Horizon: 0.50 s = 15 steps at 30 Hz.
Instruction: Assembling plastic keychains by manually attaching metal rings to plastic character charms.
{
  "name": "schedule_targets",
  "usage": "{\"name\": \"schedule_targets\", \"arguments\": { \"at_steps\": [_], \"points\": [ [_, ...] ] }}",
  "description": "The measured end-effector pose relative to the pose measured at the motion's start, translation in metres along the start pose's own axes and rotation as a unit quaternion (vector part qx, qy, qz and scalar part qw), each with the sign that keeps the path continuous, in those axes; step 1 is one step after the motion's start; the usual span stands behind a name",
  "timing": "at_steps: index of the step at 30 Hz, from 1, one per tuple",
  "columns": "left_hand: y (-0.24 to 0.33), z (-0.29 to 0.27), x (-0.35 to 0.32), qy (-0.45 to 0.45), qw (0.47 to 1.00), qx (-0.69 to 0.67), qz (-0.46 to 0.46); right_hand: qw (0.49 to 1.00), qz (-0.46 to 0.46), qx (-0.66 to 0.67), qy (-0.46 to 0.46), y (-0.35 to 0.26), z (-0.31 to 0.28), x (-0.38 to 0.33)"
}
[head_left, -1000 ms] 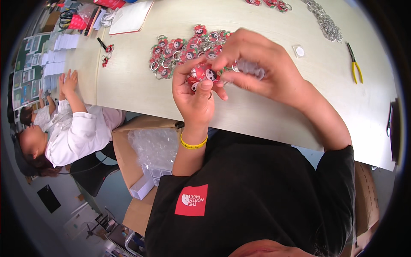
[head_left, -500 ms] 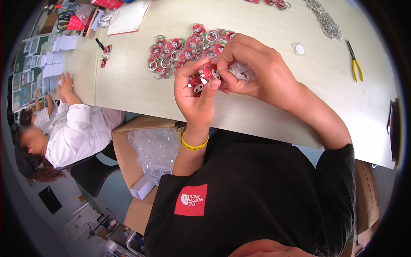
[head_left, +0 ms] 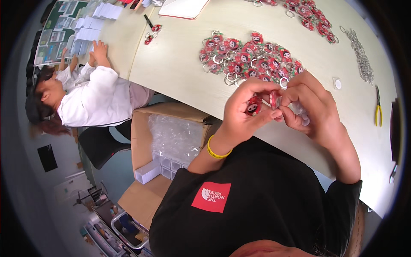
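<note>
Red charms (head_left: 253,106) are grasped by the fingers of the left hand (head_left: 239,112), above the table (head_left: 171,58) near a pile of red keyrings (head_left: 245,58); translucent plastic (head_left: 303,115) is held in the curled right hand (head_left: 321,107).

Desk (head_left: 171,64): pale, wood-grain
Keyring pile (head_left: 246,58): red, loosely heaped
Pen (head_left: 148,21), notebook (head_left: 183,7): left of pile
Chains (head_left: 361,58), pliers (head_left: 378,111): right of pile

One head-worn fisheye camera, the left one of a pair, gave the view. It faced downward, from quite near, upon the left hand (head_left: 239,110), the right hand (head_left: 316,109) and the bench (head_left: 180,53), and the view's outer rim was dark.
</note>
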<state>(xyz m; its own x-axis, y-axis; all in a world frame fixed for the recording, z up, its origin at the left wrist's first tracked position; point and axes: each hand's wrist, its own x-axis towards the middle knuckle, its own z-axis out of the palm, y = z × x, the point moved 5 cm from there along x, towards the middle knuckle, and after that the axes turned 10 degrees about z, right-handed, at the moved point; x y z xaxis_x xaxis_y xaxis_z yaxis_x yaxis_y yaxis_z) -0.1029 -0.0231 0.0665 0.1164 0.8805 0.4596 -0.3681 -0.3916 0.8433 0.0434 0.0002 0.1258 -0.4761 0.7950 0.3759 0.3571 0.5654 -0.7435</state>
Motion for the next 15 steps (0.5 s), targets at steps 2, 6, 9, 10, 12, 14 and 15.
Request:
{"name": "schedule_targets", "arguments": {
  "at_steps": [2, 6, 9, 10, 12, 14, 15],
  "points": [
    [-0.001, 0.004, -0.003, 0.028, 0.998, 0.025, -0.051, 0.996, -0.045, -0.048, 0.054, 0.007, 0.006, 0.006],
    [-0.026, 0.009, 0.008, 0.075, 0.994, -0.042, -0.071, 0.984, -0.004, -0.121, 0.134, 0.055, -0.008, 0.018],
    [-0.022, 0.011, 0.016, 0.057, 0.995, -0.071, -0.028, 0.925, 0.235, -0.135, 0.266, 0.117, -0.062, 0.025],
    [-0.022, 0.010, 0.020, 0.045, 0.996, -0.071, -0.010, 0.932, 0.256, -0.038, 0.255, 0.124, -0.073, 0.021],
    [-0.011, -0.030, 0.043, 0.053, 0.998, -0.001, 0.016, 0.925, 0.238, 0.127, 0.269, 0.124, -0.082, 0.012],
    [0.005, -0.091, 0.069, 0.118, 0.990, 0.076, 0.033, 0.910, 0.297, 0.170, 0.233, 0.122, -0.077, -0.009],
    [0.014, -0.127, 0.082, 0.129, 0.977, 0.159, 0.051, 0.899, 0.323, 0.198, 0.218, 0.122, -0.074, -0.020]
  ]
}}
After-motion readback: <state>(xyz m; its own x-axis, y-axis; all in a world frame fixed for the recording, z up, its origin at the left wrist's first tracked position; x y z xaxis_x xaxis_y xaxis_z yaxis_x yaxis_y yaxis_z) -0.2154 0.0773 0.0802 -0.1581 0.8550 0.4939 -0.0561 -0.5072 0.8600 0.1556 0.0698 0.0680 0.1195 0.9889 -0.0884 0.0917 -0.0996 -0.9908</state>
